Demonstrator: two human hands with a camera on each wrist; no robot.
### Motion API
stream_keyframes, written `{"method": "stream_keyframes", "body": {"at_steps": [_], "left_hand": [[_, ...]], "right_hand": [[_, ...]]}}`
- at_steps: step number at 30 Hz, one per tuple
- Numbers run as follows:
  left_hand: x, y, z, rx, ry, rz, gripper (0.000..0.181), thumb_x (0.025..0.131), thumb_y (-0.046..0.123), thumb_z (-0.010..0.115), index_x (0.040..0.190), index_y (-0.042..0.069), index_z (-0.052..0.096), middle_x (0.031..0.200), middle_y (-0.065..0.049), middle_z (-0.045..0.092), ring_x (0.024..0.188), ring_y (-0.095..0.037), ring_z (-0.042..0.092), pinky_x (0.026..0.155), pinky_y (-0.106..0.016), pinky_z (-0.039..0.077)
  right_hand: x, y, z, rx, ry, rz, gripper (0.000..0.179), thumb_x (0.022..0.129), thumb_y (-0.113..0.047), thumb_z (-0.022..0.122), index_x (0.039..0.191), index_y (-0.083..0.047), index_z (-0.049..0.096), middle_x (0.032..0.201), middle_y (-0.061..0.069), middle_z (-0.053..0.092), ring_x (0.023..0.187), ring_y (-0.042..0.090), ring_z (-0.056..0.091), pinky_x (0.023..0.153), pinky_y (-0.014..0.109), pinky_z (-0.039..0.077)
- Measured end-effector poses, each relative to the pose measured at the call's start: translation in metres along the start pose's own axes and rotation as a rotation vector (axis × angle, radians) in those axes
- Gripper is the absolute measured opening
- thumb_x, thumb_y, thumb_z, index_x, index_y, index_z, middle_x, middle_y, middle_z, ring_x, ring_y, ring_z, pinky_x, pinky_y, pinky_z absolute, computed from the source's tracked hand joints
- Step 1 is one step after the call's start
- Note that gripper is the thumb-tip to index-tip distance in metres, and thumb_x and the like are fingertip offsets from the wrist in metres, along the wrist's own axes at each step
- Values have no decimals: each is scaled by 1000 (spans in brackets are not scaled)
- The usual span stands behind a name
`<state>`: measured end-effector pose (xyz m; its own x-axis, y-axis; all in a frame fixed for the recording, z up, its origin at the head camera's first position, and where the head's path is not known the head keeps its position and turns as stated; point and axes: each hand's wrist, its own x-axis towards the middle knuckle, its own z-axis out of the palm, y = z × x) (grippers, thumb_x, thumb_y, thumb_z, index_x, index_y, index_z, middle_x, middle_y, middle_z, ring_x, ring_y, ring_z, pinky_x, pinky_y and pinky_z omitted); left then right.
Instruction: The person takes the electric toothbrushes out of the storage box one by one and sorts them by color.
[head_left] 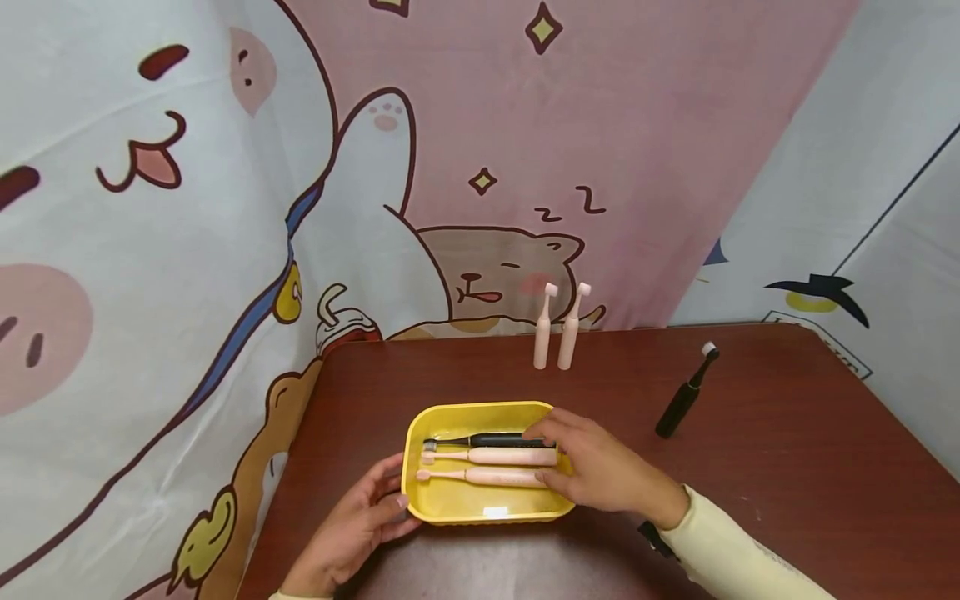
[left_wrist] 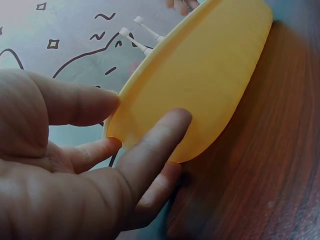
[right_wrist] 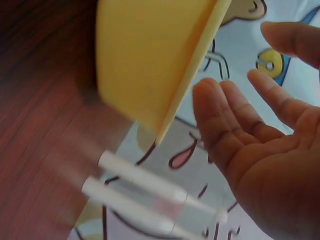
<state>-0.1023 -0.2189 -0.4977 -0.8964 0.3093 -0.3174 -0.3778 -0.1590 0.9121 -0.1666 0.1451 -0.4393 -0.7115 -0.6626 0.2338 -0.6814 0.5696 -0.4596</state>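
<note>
A yellow plastic basket (head_left: 491,510) stands on the table with three electric toothbrushes lying side by side in it. One is a black toothbrush (head_left: 495,440); the others are a pink toothbrush (head_left: 510,456) and a second pink toothbrush (head_left: 502,476) nearest the front. My left hand (head_left: 367,517) touches the basket's left end from outside, fingers spread; in the left wrist view its fingertips (left_wrist: 182,117) lie against the outer wall. Over the basket's right end is my right hand (head_left: 596,462), fingertips above the handle ends. The right wrist view shows its thumb and fingers apart, gripping nothing.
At the back of the table stand two more pink toothbrushes, a left one (head_left: 542,337) and a right one (head_left: 570,337). Another black toothbrush (head_left: 684,400) stands upright to the right. A cartoon-printed cloth (head_left: 637,167) hangs behind the dark red-brown table (head_left: 787,467).
</note>
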Motion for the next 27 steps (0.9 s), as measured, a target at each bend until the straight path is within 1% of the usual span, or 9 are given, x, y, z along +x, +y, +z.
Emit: {"method": "stream_keyframes", "body": {"at_steps": [1, 4, 7, 11, 13, 17, 20, 23, 27], "left_hand": [[0, 0, 0, 4, -2, 1, 71, 107, 5, 56, 167, 6, 18, 161, -33, 30, 126, -28, 62, 100, -47, 59], [0, 0, 0, 10, -9, 3, 71, 107, 6, 55, 167, 6, 17, 161, -33, 29, 126, -28, 62, 100, -47, 59], [1, 1, 0, 12, -13, 8, 70, 108, 6, 54, 167, 6, 17, 162, -33, 29, 127, -29, 62, 100, -47, 59], [1, 1, 1, 16, -14, 10, 70, 108, 5, 54, 167, 6, 17, 162, -33, 29, 127, -29, 62, 101, -47, 59], [1, 1, 1, 16, -12, 5, 70, 108, 5, 54, 167, 6, 17, 162, -33, 29, 126, -29, 62, 100, -46, 59], [1, 0, 1, 13, -9, -4, 71, 107, 6, 55, 167, 6, 17, 161, -34, 29, 124, -29, 64, 99, -46, 59], [2, -1, 1, 15, -11, 1, 71, 107, 6, 55, 167, 6, 17, 161, -34, 30, 124, -29, 64, 99, -47, 59], [2, -1, 1, 15, -10, 4, 71, 107, 6, 56, 167, 6, 18, 161, -33, 30, 124, -29, 64, 99, -47, 59], [2, -1, 1, 12, 1, -2, 70, 107, 6, 55, 167, 6, 18, 161, -33, 31, 124, -29, 64, 99, -47, 60]], "right_hand": [[4, -3, 3, -7, -39, 5, 40, 89, -20, 84, 126, -19, 68, 120, -6, 65, 99, 8, 61, 85, 30, 56], [16, -9, 9, -7, -146, 28, 36, 92, -21, 80, 125, -17, 69, 120, -2, 68, 102, 13, 62, 86, 30, 55], [27, -13, 15, -12, -215, 8, 34, 92, -19, 78, 125, -14, 71, 114, 0, 71, 100, 15, 63, 86, 30, 54], [39, -15, 22, -25, -252, -65, 32, 89, -15, 78, 121, -11, 73, 108, 0, 74, 94, 11, 63, 85, 29, 53], [43, -16, 26, -33, -275, -80, 30, 89, -15, 78, 118, -12, 74, 105, -2, 74, 90, 8, 61, 83, 28, 52], [50, -18, 31, -45, -341, -47, 16, 93, -18, 76, 109, -18, 73, 93, -8, 69, 83, 4, 54, 81, 27, 48], [53, -19, 34, -56, -364, -35, 6, 95, -19, 74, 101, -19, 71, 85, -8, 66, 78, 5, 52, 77, 27, 47], [54, -18, 36, -68, -363, -46, 9, 92, -16, 76, 100, -19, 72, 83, -8, 64, 76, 4, 51, 75, 26, 47], [56, -17, 41, -92, -367, -62, 13, 88, -10, 77, 96, -19, 70, 79, -10, 58, 74, 3, 48, 72, 24, 44]]}}
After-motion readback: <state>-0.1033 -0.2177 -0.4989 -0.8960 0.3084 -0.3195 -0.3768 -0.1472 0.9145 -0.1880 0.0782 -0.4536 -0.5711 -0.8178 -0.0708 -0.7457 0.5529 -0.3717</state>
